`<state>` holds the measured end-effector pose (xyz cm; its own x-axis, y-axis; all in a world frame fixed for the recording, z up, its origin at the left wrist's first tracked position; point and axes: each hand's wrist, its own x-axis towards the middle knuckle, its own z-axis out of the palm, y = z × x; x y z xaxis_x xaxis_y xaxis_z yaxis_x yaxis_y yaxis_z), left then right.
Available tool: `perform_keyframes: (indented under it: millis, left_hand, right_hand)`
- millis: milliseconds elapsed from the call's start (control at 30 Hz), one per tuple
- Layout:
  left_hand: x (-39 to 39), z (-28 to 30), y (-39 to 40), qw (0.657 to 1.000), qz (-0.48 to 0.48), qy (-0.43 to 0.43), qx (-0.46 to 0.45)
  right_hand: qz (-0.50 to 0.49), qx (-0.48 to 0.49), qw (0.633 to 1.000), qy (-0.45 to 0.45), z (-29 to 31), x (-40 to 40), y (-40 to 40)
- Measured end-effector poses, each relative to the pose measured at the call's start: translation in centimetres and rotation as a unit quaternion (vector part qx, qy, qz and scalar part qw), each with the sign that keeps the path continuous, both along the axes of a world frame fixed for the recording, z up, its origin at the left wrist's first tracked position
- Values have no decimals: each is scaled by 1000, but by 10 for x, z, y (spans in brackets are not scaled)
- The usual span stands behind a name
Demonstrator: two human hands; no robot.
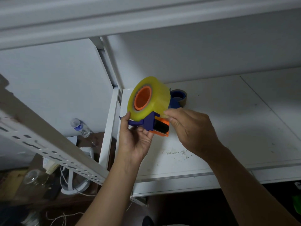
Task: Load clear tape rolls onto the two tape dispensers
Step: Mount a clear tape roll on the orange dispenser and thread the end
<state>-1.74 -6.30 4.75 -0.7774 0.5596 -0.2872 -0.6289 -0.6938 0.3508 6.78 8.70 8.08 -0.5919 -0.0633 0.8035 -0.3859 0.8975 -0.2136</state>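
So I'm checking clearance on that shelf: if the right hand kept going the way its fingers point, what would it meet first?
The right hand points left, its fingertips pinching at the edge of the clear tape roll seated on the dispenser that the left hand holds. It would likely meet the roll first, though depth is unclear.

We see bare white shelf (244, 128) to the right & front of both hands, lots of room. Behind: blue dispenser (176, 99). Left: white post (110, 121) blocks. Slotted bar (48, 144) crosses lower left.
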Motion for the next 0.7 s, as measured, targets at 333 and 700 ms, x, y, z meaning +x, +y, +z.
perform_keyframes:
  millis: [333, 700]
  left_hand:
    - [-1, 5, 6, 998, 47, -38, 20]
    - [-1, 17, 4, 998, 52, 12, 37]
  right_hand:
    - [-23, 118, 992, 26, -9, 8, -17]
    - [15, 57, 998, 31, -8, 7, -28]
